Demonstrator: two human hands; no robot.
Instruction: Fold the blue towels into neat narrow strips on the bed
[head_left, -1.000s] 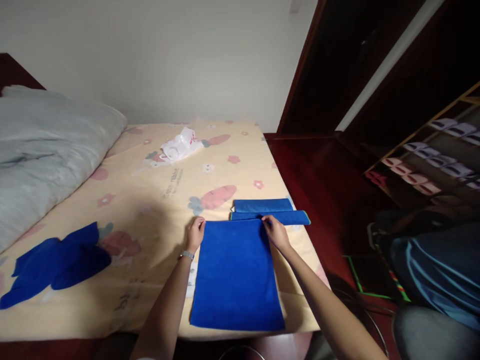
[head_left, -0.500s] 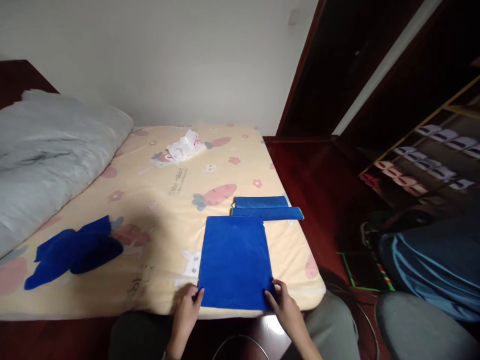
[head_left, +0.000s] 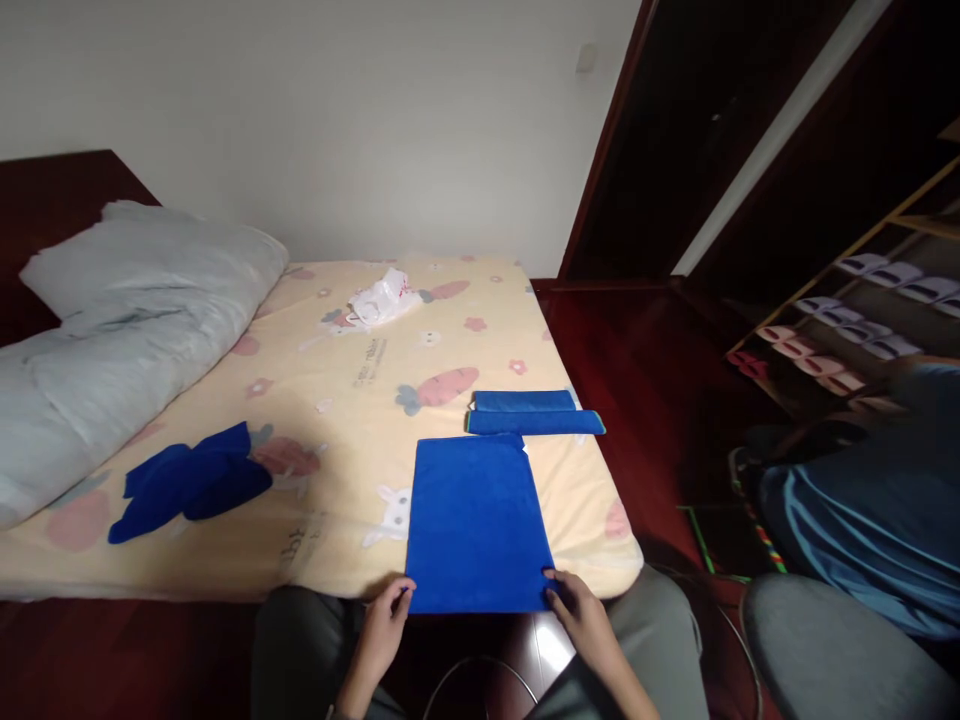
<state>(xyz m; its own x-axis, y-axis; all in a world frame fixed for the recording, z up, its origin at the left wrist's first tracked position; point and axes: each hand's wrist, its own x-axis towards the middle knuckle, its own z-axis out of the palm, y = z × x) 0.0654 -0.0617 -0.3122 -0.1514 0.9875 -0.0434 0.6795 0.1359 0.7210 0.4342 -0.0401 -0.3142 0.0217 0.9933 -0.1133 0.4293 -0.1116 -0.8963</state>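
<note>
A blue towel [head_left: 480,520] lies flat, a small white tag at its far right corner, and its near edge reaches slightly past the bed's edge. My left hand [head_left: 385,618] pinches its near left corner between thumb and finger. On the opposite side, my right hand [head_left: 581,610] grips the near right edge, thumb on top. Just beyond the towel are two rolled or folded blue cloths [head_left: 534,412], lying side by side. Farther left, a crumpled heap of darker blue cloth [head_left: 193,478] rests on the bed.
The patterned bed sheet [head_left: 360,420] carries a white plastic bag [head_left: 384,298] and a grey quilt [head_left: 150,290]. At right stand a shoe rack [head_left: 862,300] with slippers, a grey stool [head_left: 832,650] and a person in a blue top [head_left: 870,510].
The towel has come a little toward me, its near edge now beyond the bed's edge. Both hands keep their hold. The whole view has shifted slightly.
</note>
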